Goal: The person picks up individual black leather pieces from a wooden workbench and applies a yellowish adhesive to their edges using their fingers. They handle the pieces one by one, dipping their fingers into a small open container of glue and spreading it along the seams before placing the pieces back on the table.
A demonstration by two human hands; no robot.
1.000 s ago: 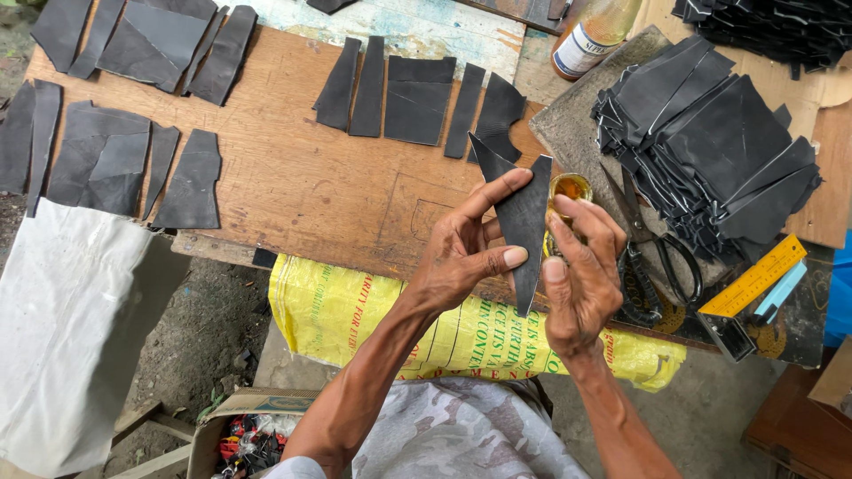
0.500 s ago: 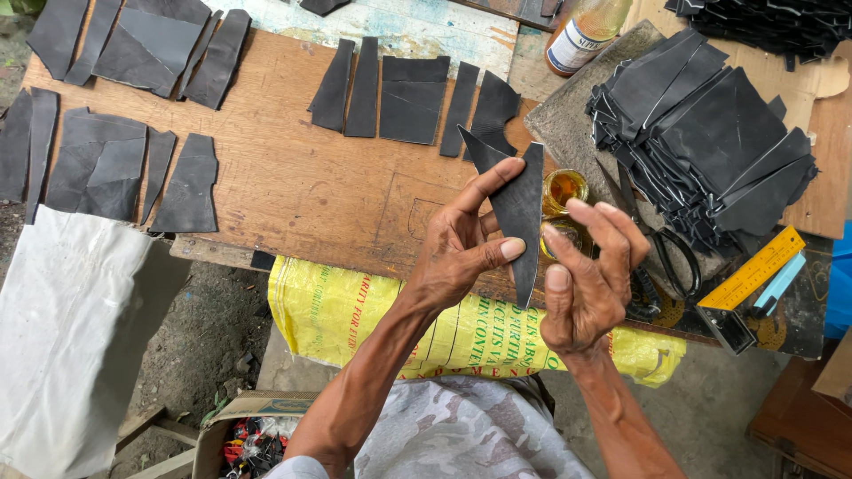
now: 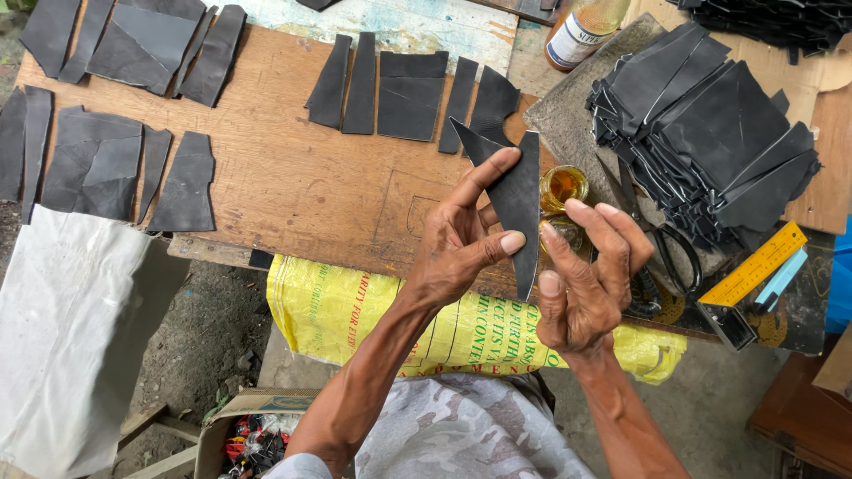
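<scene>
2 hands: left hand (image 3: 457, 248) pinches a black leather piece (image 3: 517, 200), right hand (image 3: 586, 284) half-open just beside it.

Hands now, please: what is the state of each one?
Left hand: closed on the pointed black piece, held between thumb and fingers.
Right hand: open, holding nothing, fingers beside the piece.

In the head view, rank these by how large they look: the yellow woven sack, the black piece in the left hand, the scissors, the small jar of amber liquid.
1. Yellow woven sack
2. Black piece in the left hand, though it is nearer the camera, so its lead over the scissors is unsure
3. Scissors
4. Small jar of amber liquid
</scene>
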